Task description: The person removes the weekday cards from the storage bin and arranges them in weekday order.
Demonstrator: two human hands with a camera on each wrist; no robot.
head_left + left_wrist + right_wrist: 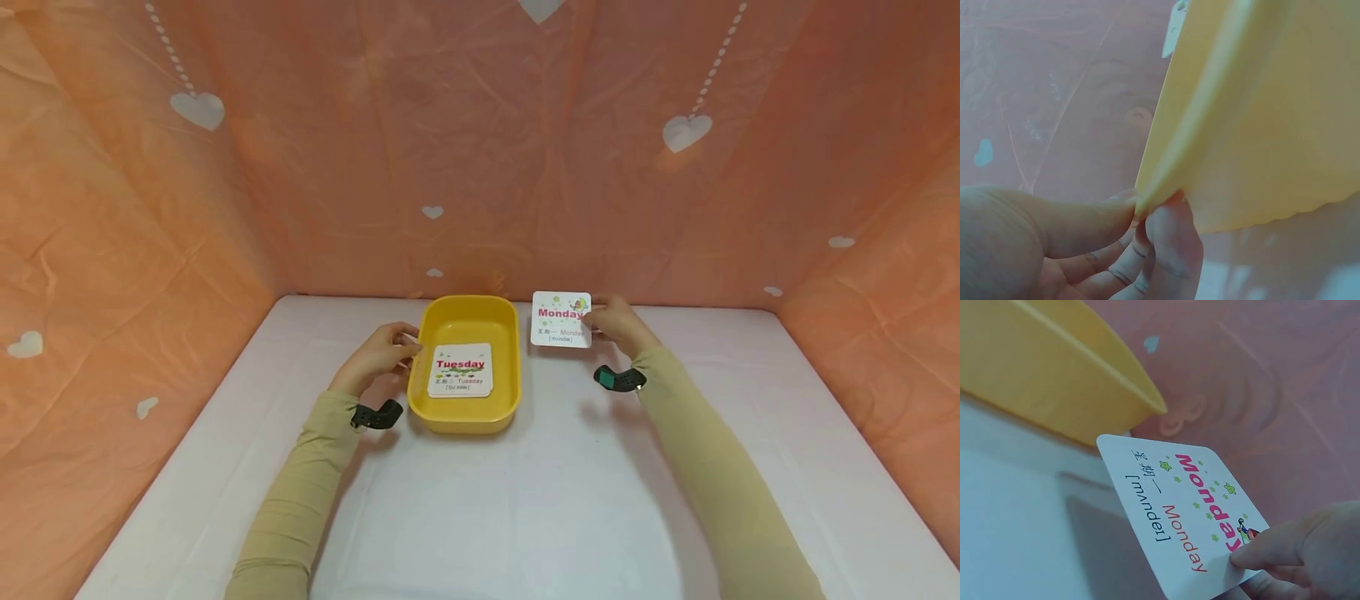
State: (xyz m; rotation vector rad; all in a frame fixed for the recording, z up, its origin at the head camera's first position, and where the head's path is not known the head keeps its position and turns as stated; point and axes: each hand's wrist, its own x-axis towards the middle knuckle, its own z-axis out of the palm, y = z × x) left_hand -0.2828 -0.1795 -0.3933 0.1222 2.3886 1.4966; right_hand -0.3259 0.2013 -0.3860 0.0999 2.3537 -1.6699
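Note:
A yellow plastic tray stands on the white table, its long side running away from me. My left hand pinches its left rim between thumb and fingers, as the left wrist view also shows on the tray's wall. Inside lies a small stack of cards with a "Tuesday" card on top. To the right of the tray, my right hand holds a white "Monday" card by its right edge. In the right wrist view this card is raised above the table, with the thumb on its face.
The white table reaches back to an orange cloth printed with white hearts, which also hangs at both sides. Black straps sit on both wrists.

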